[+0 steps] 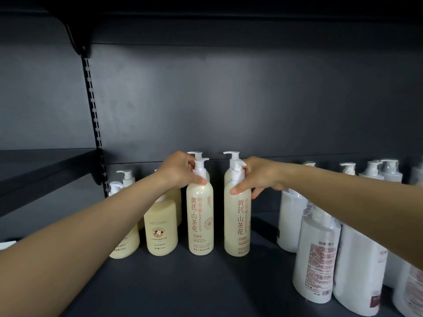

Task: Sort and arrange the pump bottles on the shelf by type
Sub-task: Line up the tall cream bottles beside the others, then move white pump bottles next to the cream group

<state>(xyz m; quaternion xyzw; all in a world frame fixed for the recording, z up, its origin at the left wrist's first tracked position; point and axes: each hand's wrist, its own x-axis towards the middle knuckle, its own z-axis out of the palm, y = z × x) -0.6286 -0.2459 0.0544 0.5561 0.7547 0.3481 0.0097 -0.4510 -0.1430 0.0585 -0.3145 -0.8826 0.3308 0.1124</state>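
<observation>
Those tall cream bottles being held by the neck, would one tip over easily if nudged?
Probably. The tall cream bottle is slim with a narrow base, so a high push likely topples it. It looks full, hence fairly heavy. Its smooth plastic may be slippery; the left hand grips its neck.

Bare shelf floor (183,287) in front; white bottles (317,259) crowd right, cream bottles (161,227) left

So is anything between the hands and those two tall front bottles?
No. The left hand already grips the neck of the left tall bottle, and the right hand grips the right tall bottle. Nothing sits between them.
</observation>
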